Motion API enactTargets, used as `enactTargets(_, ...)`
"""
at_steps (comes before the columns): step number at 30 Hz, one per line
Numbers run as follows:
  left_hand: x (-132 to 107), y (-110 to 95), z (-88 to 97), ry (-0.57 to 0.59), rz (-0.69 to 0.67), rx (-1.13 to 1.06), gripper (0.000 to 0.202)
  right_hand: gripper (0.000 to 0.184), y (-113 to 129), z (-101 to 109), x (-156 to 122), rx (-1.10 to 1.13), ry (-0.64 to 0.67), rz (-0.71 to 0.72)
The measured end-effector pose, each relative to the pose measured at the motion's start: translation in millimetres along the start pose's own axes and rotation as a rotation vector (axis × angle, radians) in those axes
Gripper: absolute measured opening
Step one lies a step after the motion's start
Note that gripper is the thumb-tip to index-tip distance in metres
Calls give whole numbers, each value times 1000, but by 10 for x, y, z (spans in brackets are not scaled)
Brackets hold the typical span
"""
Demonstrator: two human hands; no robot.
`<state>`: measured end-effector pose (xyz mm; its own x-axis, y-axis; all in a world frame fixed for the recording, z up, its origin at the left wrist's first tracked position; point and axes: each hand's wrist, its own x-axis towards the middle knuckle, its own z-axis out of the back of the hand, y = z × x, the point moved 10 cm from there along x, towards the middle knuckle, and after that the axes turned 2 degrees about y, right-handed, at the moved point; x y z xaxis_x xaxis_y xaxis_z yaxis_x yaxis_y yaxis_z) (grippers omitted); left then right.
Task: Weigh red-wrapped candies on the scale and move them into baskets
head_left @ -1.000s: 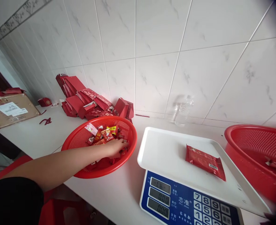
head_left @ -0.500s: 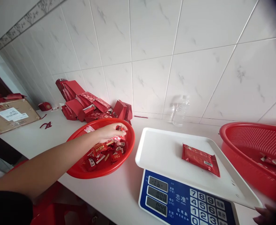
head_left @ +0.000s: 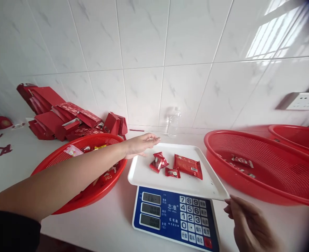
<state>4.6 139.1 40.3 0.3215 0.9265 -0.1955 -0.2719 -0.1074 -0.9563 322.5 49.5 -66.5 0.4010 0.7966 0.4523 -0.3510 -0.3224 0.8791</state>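
Note:
My left hand (head_left: 141, 144) hovers over the left edge of the white scale tray (head_left: 144, 176), fingers stretched out and holding nothing. Beside it on the tray lie a larger red-wrapped candy (head_left: 159, 162) and a small red-wrapped candy (head_left: 172, 172). Farther right rests a flat red packet (head_left: 188, 166) with a barcode. My right hand (head_left: 253, 225) pinches the tray's near right corner. Below the tray, the blue scale (head_left: 167, 220) shows its displays and keypad. Under my left forearm stands a red basket (head_left: 104, 190) of wrapped sweets, partly covered by the arm.
Another red basket (head_left: 251, 147) with a few wrapped pieces stands right of the scale, a further red basket (head_left: 296, 131) behind it. A clear plastic bottle (head_left: 173, 122) is by the wall. Red folded boxes (head_left: 62, 119) are heaped at the back left.
My left hand has moved from the left basket to above the tray and opened. Two red-wrapped candies now lie by the packet. The view has turned right, showing more of my right hand.

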Motion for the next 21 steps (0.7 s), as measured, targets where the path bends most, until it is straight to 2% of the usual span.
enactTargets(2,-56,25,113,-30,-8,54,43,34,15,3,5,20,0,24)
enactTargets(5,-210,173,461,-150,15,182,43,28,31,10,-8,48,-6,53)
enactTargets(8,-452,480,903,-317,137,277,52,24,51,14,-28,59,-4,70)
enactTargets(11,-679,865,1103,-308,289,308,60,23,67,16,-36,47,7,68)
enactTargets(13,-786,1093,1102,-238,361,357,67,22,80,20,-35,42,11,70)
enactTargets(17,-819,1332,926,-20,336,787,86,21,107,7,-25,31,28,87)
enactTargets(19,-796,1401,895,13,307,917,85,20,115,0,-17,24,29,96)
enactTargets(21,-765,1454,911,7,274,935,78,19,133,-9,-9,23,33,113)
